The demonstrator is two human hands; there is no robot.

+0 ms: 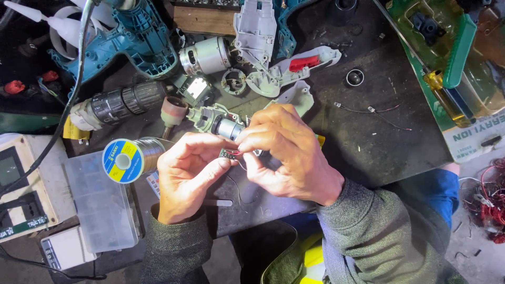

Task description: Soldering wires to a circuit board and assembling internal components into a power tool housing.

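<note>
Toward the left edge of the bench a clear plastic box lay by a spool of solder wire, and behind them, nearer the far edge, sat a grey drill chuck and gearbox and a teal drill housing, already opened and emptied. The strip-down looked well advanced: a bare silver motor and pale grey shell halves were spread along the far side.

At the middle of the near edge, the left hand had its fingers curled, thumb and forefinger pinching a small green circuit board with thin wires trailing from it. The right hand closed over the same board from the other side, its fingers pressed together on it, just in front of a small motor assembly. So the wiring work on that board seemed unfinished, and nothing was reassembled yet.

Further right lay loose thin wires, a small round ring-shaped part, and at the right edge a green blister pack.
</note>
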